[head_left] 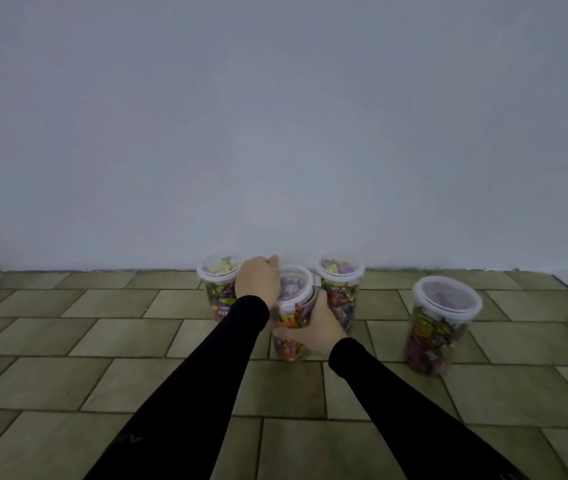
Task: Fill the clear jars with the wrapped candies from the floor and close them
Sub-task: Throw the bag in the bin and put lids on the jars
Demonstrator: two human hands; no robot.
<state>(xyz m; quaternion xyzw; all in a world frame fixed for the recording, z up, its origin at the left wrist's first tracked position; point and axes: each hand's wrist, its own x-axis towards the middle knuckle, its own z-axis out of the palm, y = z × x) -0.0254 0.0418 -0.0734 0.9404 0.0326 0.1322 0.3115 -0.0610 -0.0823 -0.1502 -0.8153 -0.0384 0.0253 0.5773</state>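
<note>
Several clear jars full of colourful wrapped candies stand on the tiled floor near the wall, each with a clear lid on. The middle jar [291, 320] is between my hands. My left hand [258, 278] rests on the left edge of its lid [294, 287]. My right hand [313, 327] wraps around the jar's side. A second jar [218, 289] stands just behind on the left, partly hidden by my left hand. A third jar [340, 289] stands behind on the right. A fourth jar [440, 323] stands apart, further right.
The olive tiled floor [102, 358] stretches toward me and to both sides. A plain pale wall [275, 133] rises right behind the jars. No loose candies show on the floor.
</note>
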